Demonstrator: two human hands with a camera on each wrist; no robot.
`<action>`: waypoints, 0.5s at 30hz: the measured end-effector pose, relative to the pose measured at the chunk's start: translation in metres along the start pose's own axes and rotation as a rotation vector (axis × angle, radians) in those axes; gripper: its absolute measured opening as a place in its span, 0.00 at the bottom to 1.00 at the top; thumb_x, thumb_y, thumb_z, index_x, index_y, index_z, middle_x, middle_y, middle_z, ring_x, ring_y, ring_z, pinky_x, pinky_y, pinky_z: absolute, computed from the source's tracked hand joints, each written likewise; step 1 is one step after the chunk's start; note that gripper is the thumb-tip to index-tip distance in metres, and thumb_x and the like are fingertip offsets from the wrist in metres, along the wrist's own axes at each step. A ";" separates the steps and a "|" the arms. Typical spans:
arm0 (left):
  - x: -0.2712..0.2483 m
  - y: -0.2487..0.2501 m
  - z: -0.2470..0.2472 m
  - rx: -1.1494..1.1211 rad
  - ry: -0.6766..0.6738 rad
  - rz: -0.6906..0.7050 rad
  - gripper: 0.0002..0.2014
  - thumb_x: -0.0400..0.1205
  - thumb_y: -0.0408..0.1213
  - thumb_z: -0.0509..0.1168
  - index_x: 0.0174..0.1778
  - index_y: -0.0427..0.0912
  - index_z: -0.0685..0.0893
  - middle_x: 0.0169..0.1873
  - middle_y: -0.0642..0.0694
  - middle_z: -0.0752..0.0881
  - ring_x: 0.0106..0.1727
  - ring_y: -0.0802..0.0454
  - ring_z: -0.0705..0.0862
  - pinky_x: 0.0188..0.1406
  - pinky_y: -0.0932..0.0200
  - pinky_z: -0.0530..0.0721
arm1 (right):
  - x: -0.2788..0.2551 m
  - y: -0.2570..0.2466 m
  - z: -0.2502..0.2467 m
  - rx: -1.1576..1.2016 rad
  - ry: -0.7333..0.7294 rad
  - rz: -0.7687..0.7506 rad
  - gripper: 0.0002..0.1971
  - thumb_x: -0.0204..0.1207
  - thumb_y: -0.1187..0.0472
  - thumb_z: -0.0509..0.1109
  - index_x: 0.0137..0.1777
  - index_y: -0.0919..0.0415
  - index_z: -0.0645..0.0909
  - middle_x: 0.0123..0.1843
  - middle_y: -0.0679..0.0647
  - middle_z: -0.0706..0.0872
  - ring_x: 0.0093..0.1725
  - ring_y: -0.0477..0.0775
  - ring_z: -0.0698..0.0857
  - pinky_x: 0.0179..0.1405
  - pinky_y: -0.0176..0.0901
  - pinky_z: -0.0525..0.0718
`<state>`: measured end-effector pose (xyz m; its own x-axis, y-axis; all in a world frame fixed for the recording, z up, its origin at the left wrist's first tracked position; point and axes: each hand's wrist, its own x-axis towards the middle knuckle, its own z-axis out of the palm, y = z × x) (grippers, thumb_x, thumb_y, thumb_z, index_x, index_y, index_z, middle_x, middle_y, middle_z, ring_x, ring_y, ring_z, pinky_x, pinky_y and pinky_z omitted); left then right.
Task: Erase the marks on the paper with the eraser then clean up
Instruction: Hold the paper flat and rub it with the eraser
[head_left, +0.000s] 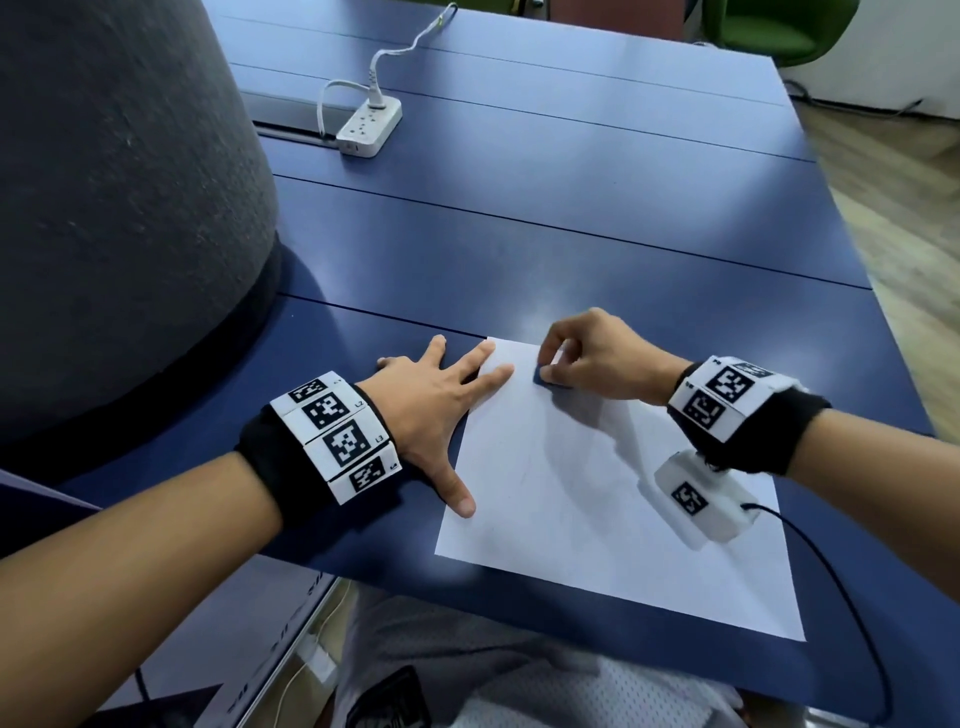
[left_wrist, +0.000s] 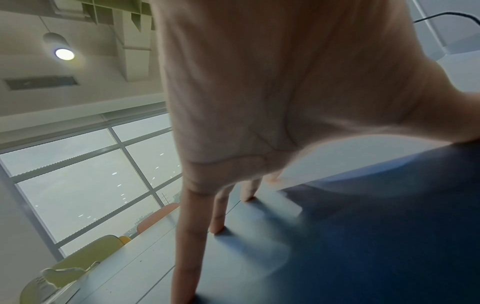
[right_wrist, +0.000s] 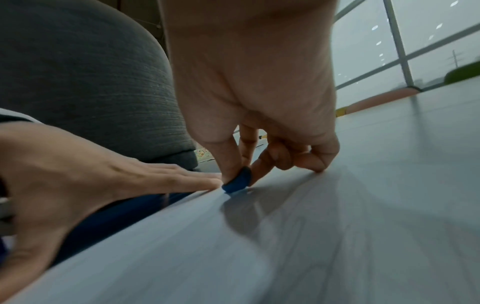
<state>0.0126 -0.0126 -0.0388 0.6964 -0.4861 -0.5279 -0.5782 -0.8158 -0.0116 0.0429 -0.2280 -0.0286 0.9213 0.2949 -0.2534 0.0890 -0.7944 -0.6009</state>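
- While the left hand (head_left: 423, 410) lies flat with its fingers spread and straight, its thumb and the tips of two fingers rest on the left edge of the paper (head_left: 597, 499); the other fingers lie on the blue table (head_left: 571, 218) just beside the sheet.
- The white sheet lies flat near the table's front edge, directly ahead of the person, turned a little so its far corner points away.
- The right hand (head_left: 597, 358) sits over the far part of the paper, fingers curled, thumb and forefinger pinching a small dark blue eraser (head_left: 548, 378).
- In the right wrist view the eraser (right_wrist: 237, 183) touches the paper (right_wrist: 285, 236) with its lower end, close to the left hand's fingertips (right_wrist: 207, 181); the remaining right fingers are folded, with one tip resting on the sheet.
- Faint grey lines show on the paper in the right wrist view; in the head view only a faint smudge can be made out at mid-sheet.
- In the left wrist view the left hand's fingers (left_wrist: 221, 216) stand apart, tips down on the table (left_wrist: 363, 246).
- Both wrists carry black bands with white marker blocks; a white camera box (head_left: 701, 499) hangs under the right wrist above the sheet.
- A white power strip (head_left: 370, 124) with a plugged cord lies at the table's far side, well apart from the paper.
- A large grey rounded fabric shape (head_left: 119, 208) stands at the left of the table.
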 end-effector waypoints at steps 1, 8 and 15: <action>0.000 0.000 0.000 0.001 -0.002 0.000 0.74 0.49 0.80 0.71 0.83 0.61 0.34 0.84 0.58 0.32 0.84 0.31 0.43 0.62 0.25 0.75 | -0.005 0.000 0.004 0.010 -0.025 -0.012 0.02 0.71 0.63 0.76 0.40 0.57 0.86 0.28 0.46 0.83 0.23 0.37 0.78 0.21 0.21 0.69; 0.001 0.003 -0.001 0.015 -0.007 -0.010 0.74 0.50 0.79 0.73 0.83 0.62 0.33 0.84 0.56 0.31 0.84 0.30 0.43 0.64 0.28 0.76 | -0.006 0.000 0.001 -0.014 -0.013 -0.008 0.02 0.71 0.63 0.76 0.42 0.60 0.87 0.28 0.45 0.82 0.21 0.34 0.78 0.20 0.21 0.69; 0.001 0.004 -0.002 0.022 -0.011 -0.015 0.74 0.49 0.78 0.73 0.82 0.62 0.32 0.84 0.56 0.31 0.84 0.29 0.43 0.64 0.30 0.78 | -0.020 -0.007 0.010 -0.043 -0.126 -0.043 0.02 0.70 0.63 0.76 0.39 0.56 0.86 0.27 0.44 0.82 0.22 0.35 0.77 0.21 0.22 0.70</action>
<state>0.0120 -0.0172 -0.0373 0.7005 -0.4706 -0.5366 -0.5770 -0.8159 -0.0377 0.0198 -0.2230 -0.0271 0.8615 0.3916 -0.3232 0.1459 -0.8006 -0.5811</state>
